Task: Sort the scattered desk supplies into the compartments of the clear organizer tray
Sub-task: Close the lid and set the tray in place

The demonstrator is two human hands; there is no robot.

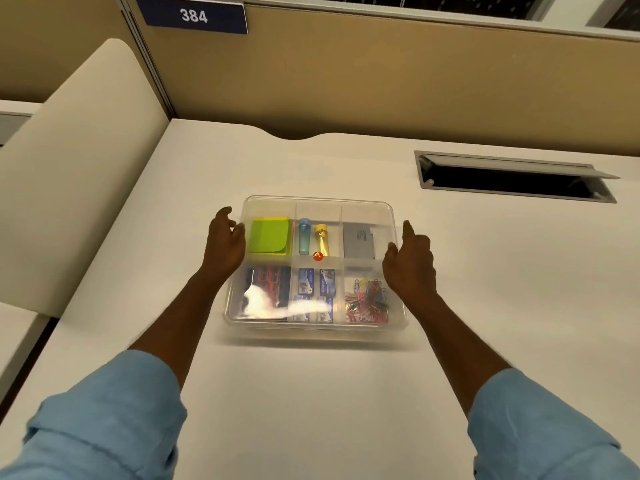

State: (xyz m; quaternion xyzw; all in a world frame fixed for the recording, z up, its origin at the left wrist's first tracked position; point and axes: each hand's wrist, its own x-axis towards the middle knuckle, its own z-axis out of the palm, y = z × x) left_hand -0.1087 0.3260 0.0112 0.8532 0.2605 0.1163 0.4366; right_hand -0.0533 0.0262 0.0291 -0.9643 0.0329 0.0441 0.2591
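This is an office workstation: a white desk [346,393] backed by a tan partition [381,81] bearing a sign [192,16] numbered 384. A cable hatch [512,181] with its lid raised is set into the desktop. A cream divider [79,161] closes the left side.

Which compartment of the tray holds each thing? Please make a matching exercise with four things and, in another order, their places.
Things:
1. green notes
2. blue tube
3. grey box
4. paper clips

Compartments:
A. near right
B. far left
C. far right
D. far middle

Pairs: 1-B, 2-D, 3-C, 4-A
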